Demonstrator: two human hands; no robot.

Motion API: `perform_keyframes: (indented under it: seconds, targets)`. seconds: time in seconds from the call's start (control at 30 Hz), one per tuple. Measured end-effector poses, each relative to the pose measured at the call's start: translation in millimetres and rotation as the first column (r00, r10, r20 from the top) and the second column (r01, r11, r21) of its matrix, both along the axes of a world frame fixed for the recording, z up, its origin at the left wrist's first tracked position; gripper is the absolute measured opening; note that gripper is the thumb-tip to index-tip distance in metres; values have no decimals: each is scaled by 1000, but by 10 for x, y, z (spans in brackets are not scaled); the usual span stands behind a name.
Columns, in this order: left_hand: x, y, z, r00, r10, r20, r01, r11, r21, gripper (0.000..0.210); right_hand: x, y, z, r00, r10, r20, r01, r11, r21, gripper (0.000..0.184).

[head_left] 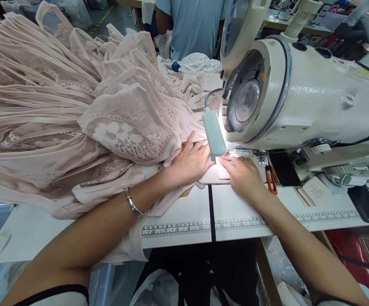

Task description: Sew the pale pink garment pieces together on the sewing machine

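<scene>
My left hand lies flat with fingers spread on pale pink fabric, just left of the needle area of a white sewing machine. At the right of the needle, my right hand has its fingers together on a small pale pink fabric piece; the fingertips are partly hidden. A green clip-on lamp hangs over both hands and blocks the needle from view. Beside my left hand rises a large heap of pale pink lace bras, joined to the fabric near the machine.
Orange-handled scissors and a black phone lie right of my right hand. A ruler strip runs along the table's front edge. Paper tags lie farther right. A person in a blue shirt is beyond the table.
</scene>
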State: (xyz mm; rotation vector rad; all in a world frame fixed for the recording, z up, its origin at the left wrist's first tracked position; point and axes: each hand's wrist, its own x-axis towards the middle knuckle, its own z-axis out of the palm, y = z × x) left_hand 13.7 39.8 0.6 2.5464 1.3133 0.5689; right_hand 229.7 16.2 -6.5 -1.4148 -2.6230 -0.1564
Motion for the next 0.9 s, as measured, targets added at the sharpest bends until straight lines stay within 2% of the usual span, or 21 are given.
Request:
perform_keyframes:
  seconds: [0.23,0.33,0.9]
  targets:
    - [19,-18,83,995,28,-96,-36,995,-91,35,-71,-27,122,991,-81,103,95,987,-133,58]
    - [25,-20,91,990,43,-131,-59,991,-118,37,-108,-36,163,987,-94,130,116,979,-170,55]
    - [33,-29,103,987,54,-149,-69,993,-96,36,-111,-12,79,989,-92,118,107,985,-134,49]
